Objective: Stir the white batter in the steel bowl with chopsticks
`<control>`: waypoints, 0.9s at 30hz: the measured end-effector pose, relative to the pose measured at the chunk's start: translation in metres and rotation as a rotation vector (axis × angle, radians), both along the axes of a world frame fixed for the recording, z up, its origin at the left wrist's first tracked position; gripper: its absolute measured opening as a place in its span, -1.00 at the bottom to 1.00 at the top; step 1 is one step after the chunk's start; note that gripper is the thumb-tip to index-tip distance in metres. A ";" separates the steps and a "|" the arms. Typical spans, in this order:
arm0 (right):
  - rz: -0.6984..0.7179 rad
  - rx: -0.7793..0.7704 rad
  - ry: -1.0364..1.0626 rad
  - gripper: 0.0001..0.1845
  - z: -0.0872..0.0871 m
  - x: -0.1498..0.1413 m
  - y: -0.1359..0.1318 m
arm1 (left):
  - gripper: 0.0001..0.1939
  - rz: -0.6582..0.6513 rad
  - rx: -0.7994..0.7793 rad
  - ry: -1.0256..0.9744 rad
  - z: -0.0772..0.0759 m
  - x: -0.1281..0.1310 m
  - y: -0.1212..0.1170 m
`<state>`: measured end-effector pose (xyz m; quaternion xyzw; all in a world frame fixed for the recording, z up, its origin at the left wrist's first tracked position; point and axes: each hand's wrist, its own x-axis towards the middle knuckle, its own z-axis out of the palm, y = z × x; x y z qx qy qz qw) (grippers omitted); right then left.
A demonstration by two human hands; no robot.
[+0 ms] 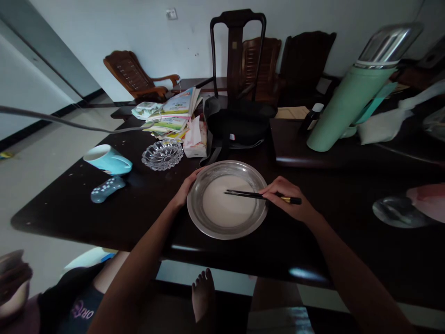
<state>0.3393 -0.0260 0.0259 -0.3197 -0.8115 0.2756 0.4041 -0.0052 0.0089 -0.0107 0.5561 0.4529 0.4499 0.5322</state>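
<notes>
Blue mug (pixel 106 159) that lay beside a gray game controller (pixel 107 188), glass dish (pixel 162 155) that sat near stacked books (pixel 177 109), green thermos (pixel 347 109) that stood

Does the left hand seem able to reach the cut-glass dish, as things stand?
Probably yes. The cut-glass dish lies a little forward and left of the left hand, with nothing visible between them, though that hand would have to leave the metal bowl.

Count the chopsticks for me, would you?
2 chopsticks: both are in the right hand, close together, pointing across the metal bowl. Any lying under the pale contents would be hidden.
</notes>
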 end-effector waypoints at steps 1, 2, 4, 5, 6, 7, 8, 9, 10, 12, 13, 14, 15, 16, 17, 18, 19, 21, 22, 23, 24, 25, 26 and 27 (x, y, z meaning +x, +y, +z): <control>-0.041 -0.007 0.020 -0.85 0.001 0.004 0.001 | -0.35 -0.003 0.000 0.001 0.000 0.000 0.000; -0.073 -0.022 0.041 -0.80 0.003 0.008 0.001 | -0.35 -0.005 0.000 -0.001 0.001 0.000 0.000; -0.081 -0.058 0.074 -0.71 0.006 0.013 0.001 | -0.35 -0.006 -0.005 -0.003 0.001 0.000 -0.001; -0.060 -0.072 0.079 -0.67 0.007 0.014 0.001 | -0.36 -0.005 -0.008 -0.002 0.001 0.000 -0.001; -0.032 -0.082 0.072 -0.66 0.007 0.012 0.000 | -0.36 -0.001 -0.009 -0.001 0.001 0.001 -0.001; -0.008 -0.088 0.058 -0.68 0.007 0.010 0.000 | -0.36 0.003 -0.010 -0.003 0.002 0.001 -0.001; 0.015 -0.086 0.038 -0.72 0.006 0.006 -0.001 | -0.36 0.005 -0.011 -0.005 0.001 0.001 -0.001; 0.033 -0.076 0.019 -0.77 0.004 0.002 -0.001 | -0.36 0.007 -0.011 -0.010 0.001 0.001 -0.001; 0.046 -0.060 0.003 -0.82 0.003 -0.001 -0.002 | -0.36 0.010 -0.011 -0.013 0.001 0.001 -0.001; 0.041 -0.028 -0.011 -0.87 0.001 -0.003 -0.002 | -0.36 0.017 -0.011 -0.019 0.001 0.001 0.000; 0.017 -0.020 -0.006 -0.87 0.001 -0.002 -0.001 | -0.37 0.019 -0.010 -0.021 0.000 0.001 0.000; -0.018 -0.022 0.006 -0.85 0.002 0.001 -0.001 | -0.37 0.019 -0.008 -0.022 0.000 0.001 0.000; -0.055 -0.032 0.025 -0.82 0.003 0.004 0.000 | -0.37 0.017 -0.005 -0.024 0.000 0.001 0.000; -0.083 -0.045 0.048 -0.76 0.004 0.008 0.000 | -0.38 0.013 -0.002 -0.025 -0.001 0.001 0.001; -0.097 -0.059 0.071 -0.71 0.006 0.011 0.000 | -0.37 0.009 0.000 -0.026 -0.001 0.000 0.000; -0.094 -0.073 0.085 -0.66 0.007 0.014 0.000 | -0.37 0.005 0.001 -0.026 0.000 0.001 0.000; -0.076 -0.084 0.089 -0.63 0.008 0.014 0.000 | -0.37 0.003 0.001 -0.024 0.000 0.001 0.000; -0.026 -0.092 0.064 -0.64 0.007 0.010 -0.001 | -0.37 0.004 -0.006 -0.016 0.002 0.001 -0.001; 0.001 -0.086 0.041 -0.68 0.006 0.007 -0.001 | -0.37 0.005 -0.010 -0.010 0.003 0.002 -0.002; 0.028 -0.074 0.018 -0.73 0.005 0.003 -0.002 | -0.37 0.007 -0.011 -0.005 0.004 0.002 -0.002; 0.049 -0.056 0.000 -0.79 0.004 -0.001 -0.002 | -0.38 0.007 -0.009 -0.002 0.005 0.003 -0.002; 0.063 -0.036 -0.011 -0.83 0.002 -0.003 -0.002 | -0.38 0.006 -0.004 -0.004 0.005 0.003 -0.002; 0.063 -0.018 -0.016 -0.86 0.001 -0.004 -0.001 | -0.38 0.003 0.002 -0.007 0.005 0.003 -0.002; 0.049 -0.005 -0.013 -0.87 0.000 -0.003 -0.001 | -0.38 0.001 0.009 -0.011 0.004 0.003 -0.002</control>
